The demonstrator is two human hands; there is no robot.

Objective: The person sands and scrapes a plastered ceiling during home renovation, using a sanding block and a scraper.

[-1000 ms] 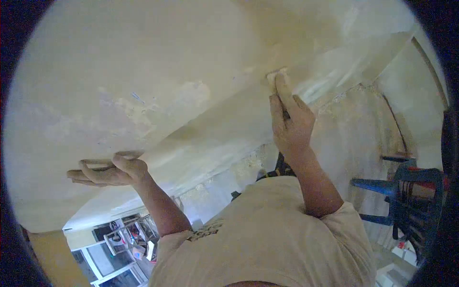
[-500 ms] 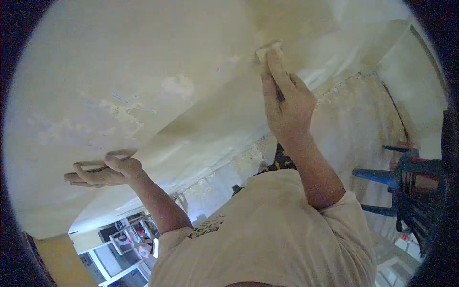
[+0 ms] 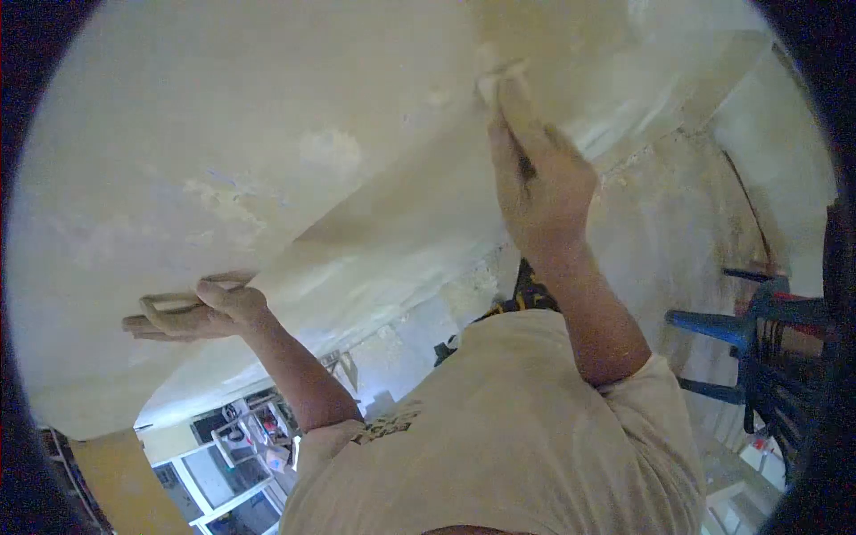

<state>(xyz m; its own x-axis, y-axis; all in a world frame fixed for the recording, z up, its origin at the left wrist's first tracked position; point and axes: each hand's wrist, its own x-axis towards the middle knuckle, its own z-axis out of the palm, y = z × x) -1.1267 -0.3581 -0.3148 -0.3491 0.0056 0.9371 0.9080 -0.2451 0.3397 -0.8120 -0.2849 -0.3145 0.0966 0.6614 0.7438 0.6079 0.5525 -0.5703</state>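
My right hand [image 3: 546, 174] holds a small pale pad [image 3: 501, 82] by the fingertips against the wall [image 3: 401, 53], at the upper middle of the view. The pad is blurred, and its exact kind cannot be told. Darker, yellowish plaster surrounds it. At the lower left, my left hand [image 3: 198, 310] rests on the same wall with its fingers spread and nothing in it. Above that hand, the wall has a rough, peeling patch [image 3: 223, 203], with a paler patch [image 3: 330, 152] further right.
Dark blue plastic chairs [image 3: 785, 330] stand at the right. A white-framed glazed unit [image 3: 214, 481] and shelves with assorted items [image 3: 259, 432] are at the lower left. A stained floor [image 3: 660, 232] shows beyond my right arm.
My right hand and the pad have shifted slightly upward in the view, with motion blur. The left hand stays on the wall almost unchanged, and the view has tilted a little.
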